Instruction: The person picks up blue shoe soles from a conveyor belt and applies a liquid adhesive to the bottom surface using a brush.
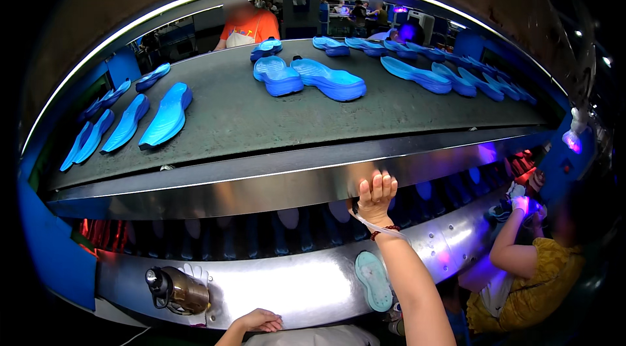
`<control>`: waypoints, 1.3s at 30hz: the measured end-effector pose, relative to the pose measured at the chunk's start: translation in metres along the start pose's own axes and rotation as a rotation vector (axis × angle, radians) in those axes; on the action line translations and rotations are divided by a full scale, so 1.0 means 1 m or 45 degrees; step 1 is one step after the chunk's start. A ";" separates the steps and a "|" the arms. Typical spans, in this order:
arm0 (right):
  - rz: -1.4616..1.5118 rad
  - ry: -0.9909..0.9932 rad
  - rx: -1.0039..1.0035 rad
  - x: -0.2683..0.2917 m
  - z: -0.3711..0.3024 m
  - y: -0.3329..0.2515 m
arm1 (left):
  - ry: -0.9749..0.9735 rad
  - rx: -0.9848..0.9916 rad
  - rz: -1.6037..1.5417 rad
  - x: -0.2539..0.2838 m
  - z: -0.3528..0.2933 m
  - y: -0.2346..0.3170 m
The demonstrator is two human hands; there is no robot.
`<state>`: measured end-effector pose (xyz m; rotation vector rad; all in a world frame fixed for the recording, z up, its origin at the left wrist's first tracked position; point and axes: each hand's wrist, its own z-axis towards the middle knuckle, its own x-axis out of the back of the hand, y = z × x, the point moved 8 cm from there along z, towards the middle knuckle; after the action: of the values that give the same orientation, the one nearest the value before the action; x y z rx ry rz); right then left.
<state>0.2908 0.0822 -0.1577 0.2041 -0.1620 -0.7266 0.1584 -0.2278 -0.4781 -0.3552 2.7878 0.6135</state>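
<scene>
My right hand [377, 193] reaches up to the polished steel rail [274, 191], its fingers extended against the metal. A dark bead bracelet [385, 233] and a whitish strap circle that wrist. Something small and dark shows beside the hand, too hidden to name. Below my right forearm a pale mint shoe sole [373, 281] lies on the shiny metal ledge [274, 281]. At the ledge's near edge rests my left hand [262, 320], fingers loosely stretched, nothing visible in it. On the dark belt [241, 111] above the rail lie several blue shoe soles [331, 80].
A brown-tinted bottle [186, 289] with a black lid stands left on the ledge beside a white glove [195, 273]. Under the rail, rows of soles sit in a dark opening [248, 235]. Co-workers sit at right, in yellow [538, 281], and across the belt, in orange [266, 26].
</scene>
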 end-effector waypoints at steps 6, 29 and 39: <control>-0.030 0.012 0.016 -0.002 -0.002 0.004 | 0.011 0.043 -0.015 -0.004 0.000 0.002; -0.026 -0.009 -0.012 -0.001 -0.009 0.015 | -0.827 -0.810 -1.279 -0.004 -0.013 0.027; -0.031 -0.089 0.086 -0.001 -0.010 0.014 | -0.780 -0.733 -1.281 -0.007 -0.007 0.021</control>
<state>0.3011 0.0947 -0.1640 0.2455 -0.2514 -0.7536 0.1573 -0.2108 -0.4620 -1.2926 1.5125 0.9859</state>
